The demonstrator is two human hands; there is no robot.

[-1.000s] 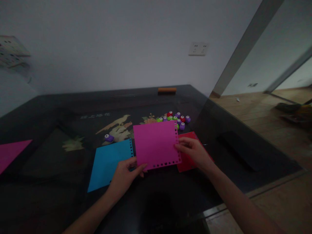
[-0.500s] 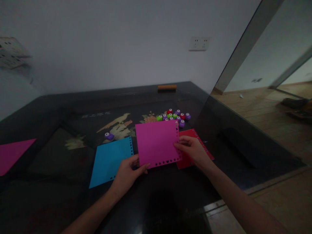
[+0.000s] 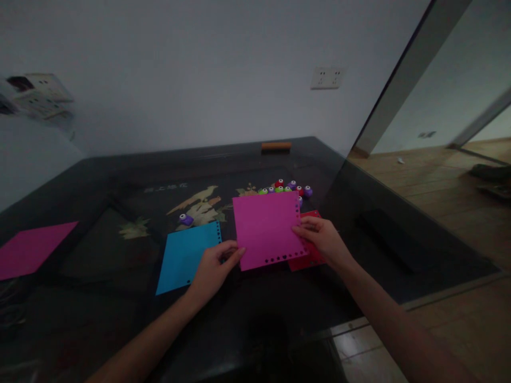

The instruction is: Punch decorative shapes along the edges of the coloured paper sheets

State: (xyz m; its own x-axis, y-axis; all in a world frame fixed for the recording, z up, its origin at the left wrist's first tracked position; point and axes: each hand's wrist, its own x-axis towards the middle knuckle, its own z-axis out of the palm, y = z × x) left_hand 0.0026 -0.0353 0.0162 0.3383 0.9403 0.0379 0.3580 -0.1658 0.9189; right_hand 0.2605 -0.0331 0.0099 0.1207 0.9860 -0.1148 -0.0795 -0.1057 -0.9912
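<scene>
Between my two hands is a pink sheet of paper (image 3: 266, 229), raised off the table, with small shapes punched along its right and lower edges. My left hand (image 3: 215, 266) pinches its left edge near the lower corner. At the right edge my right hand (image 3: 321, 235) grips it between thumb and fingers. Behind it to the left lies a blue punched sheet (image 3: 183, 255), partly hidden by my left hand. A red punched sheet (image 3: 307, 260) on the right is mostly covered by the pink sheet and my right hand.
Several small eye-topped hole punches (image 3: 293, 185) in red, green and purple cluster behind the sheet. One purple punch (image 3: 186, 219) stands beyond the blue sheet. Another pink sheet (image 3: 38, 247) lies far left on the dark table (image 3: 231, 330). A brown cylinder (image 3: 276, 146) rests near the wall.
The held pink sheet has shifted slightly right and up, covering more of the punches. My left thumb has moved up its left edge. The view has swung a little left.
</scene>
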